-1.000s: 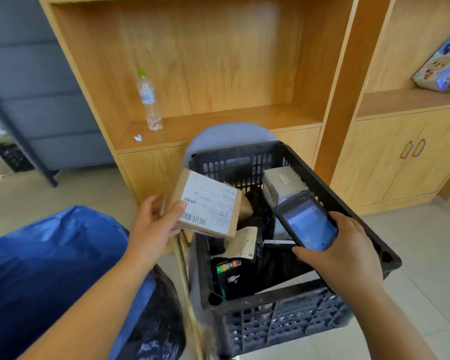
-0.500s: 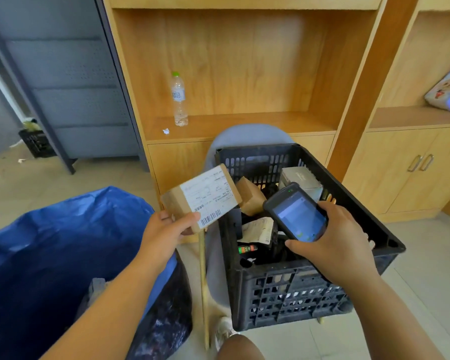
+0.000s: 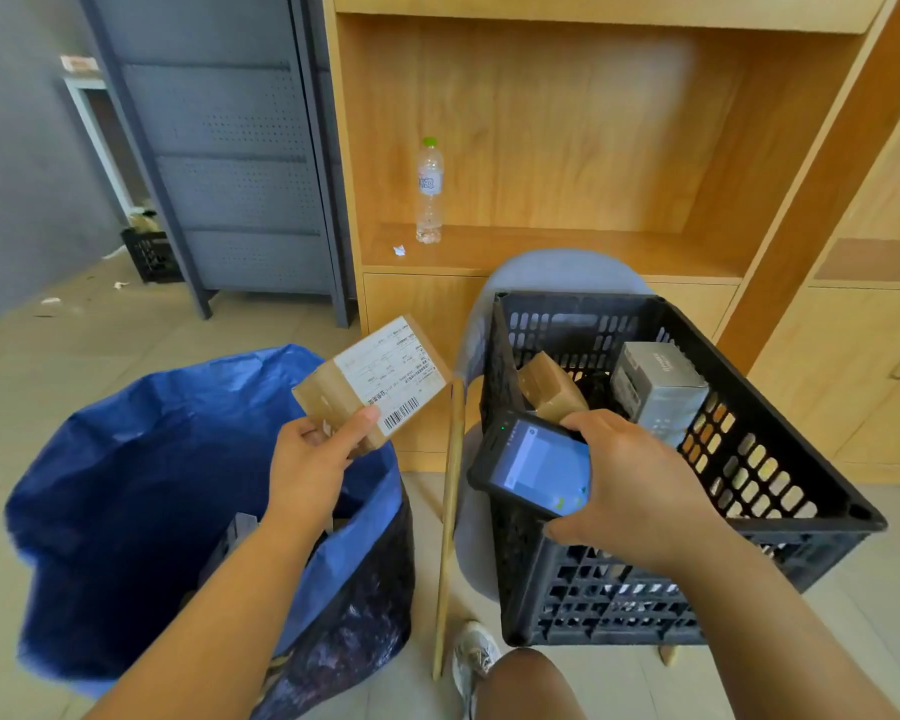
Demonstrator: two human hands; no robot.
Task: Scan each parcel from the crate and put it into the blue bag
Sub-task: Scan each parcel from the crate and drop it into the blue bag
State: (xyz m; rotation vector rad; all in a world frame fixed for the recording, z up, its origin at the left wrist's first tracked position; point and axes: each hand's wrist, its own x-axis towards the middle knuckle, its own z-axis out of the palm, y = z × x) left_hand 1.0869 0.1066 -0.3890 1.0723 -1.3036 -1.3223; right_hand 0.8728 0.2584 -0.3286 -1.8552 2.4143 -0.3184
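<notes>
Gripping a labelled parcel (image 3: 370,384) in the left hand (image 3: 310,459), just left of the crate (image 3: 593,600); clasping a scanner (image 3: 536,467) in the right hand (image 3: 640,491), over its near-left corner; bag (image 3: 126,459) farther left.

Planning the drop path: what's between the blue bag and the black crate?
In the head view, a wooden stick stands between the blue bag and the crate, beside the grey chair under the crate.
</notes>
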